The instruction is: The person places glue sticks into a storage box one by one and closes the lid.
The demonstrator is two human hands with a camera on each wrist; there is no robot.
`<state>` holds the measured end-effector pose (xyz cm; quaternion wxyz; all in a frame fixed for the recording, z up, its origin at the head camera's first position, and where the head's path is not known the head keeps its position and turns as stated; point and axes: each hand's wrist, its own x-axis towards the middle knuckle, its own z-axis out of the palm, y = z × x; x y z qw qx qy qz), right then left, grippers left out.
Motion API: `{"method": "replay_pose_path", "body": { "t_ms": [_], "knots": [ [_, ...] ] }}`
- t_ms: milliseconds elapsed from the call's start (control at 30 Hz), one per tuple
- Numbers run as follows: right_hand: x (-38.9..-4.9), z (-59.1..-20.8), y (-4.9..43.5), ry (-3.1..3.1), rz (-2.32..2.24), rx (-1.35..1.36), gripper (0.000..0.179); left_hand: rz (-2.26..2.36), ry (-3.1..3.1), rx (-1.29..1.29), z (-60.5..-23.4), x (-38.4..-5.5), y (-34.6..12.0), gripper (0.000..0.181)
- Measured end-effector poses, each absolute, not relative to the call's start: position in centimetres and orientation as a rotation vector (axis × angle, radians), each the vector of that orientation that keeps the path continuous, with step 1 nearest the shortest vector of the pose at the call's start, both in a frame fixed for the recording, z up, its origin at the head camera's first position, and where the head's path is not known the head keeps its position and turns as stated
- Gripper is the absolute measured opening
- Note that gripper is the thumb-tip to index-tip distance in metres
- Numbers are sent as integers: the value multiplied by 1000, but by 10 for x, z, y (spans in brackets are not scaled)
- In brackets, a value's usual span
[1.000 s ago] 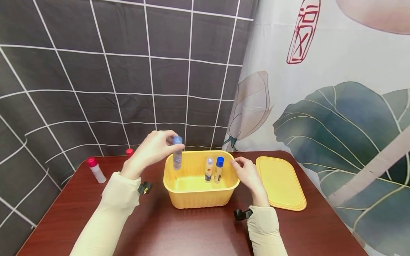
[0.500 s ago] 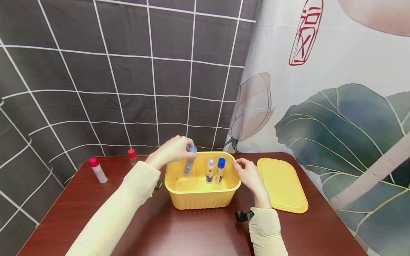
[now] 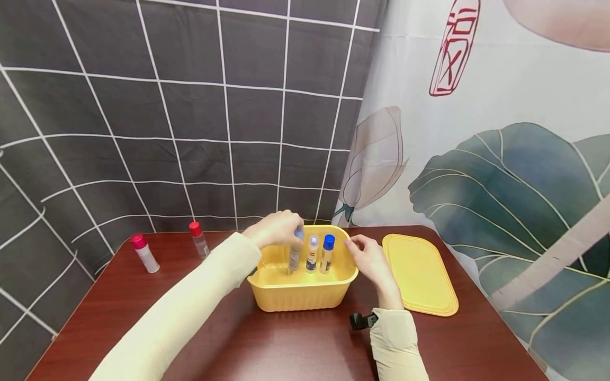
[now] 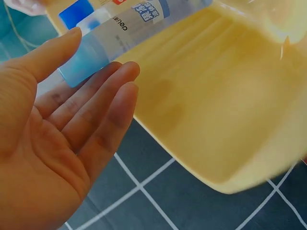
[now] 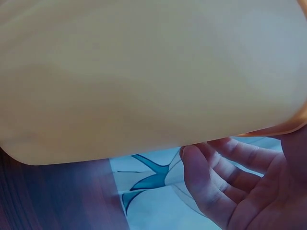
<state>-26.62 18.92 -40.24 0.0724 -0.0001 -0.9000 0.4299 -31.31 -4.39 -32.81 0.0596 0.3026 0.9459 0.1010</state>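
My left hand (image 3: 277, 229) reaches into a yellow plastic bin (image 3: 300, 296) and pinches a clear glue bottle (image 3: 294, 259) by its light-blue cap. The left wrist view shows the thumb on one side of that cap and fingers on the other, with the printed glue bottle (image 4: 139, 24) leading away from the palm. Whether its base touches the bin floor is hard to tell. Beside it stand a pale-capped glue bottle (image 3: 312, 255) and a blue-capped glue bottle (image 3: 326, 255). At the bin's right rim, my right hand (image 3: 370, 259) holds the edge between thumb and fingers.
A red-capped glue bottle (image 3: 199, 241) and a pink-red-capped bottle (image 3: 145, 254) stand on the dark red table (image 3: 286, 349) to the left. The flat yellow lid (image 3: 419, 275) lies right of the bin. Behind hangs a grey grid cloth (image 3: 186, 116).
My left hand has moved right and down, carrying the glue bottle from the bin's left end into it, next to the other two. My right hand stays at the rim.
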Motion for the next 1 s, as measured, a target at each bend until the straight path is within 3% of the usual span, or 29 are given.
{"method": "replay_pose_path", "body": {
  "t_ms": [1000],
  "knots": [
    [-267,-404,188,-2718,1279,-7,30,140,2841,893,-340,-320,-26,18]
  ]
}}
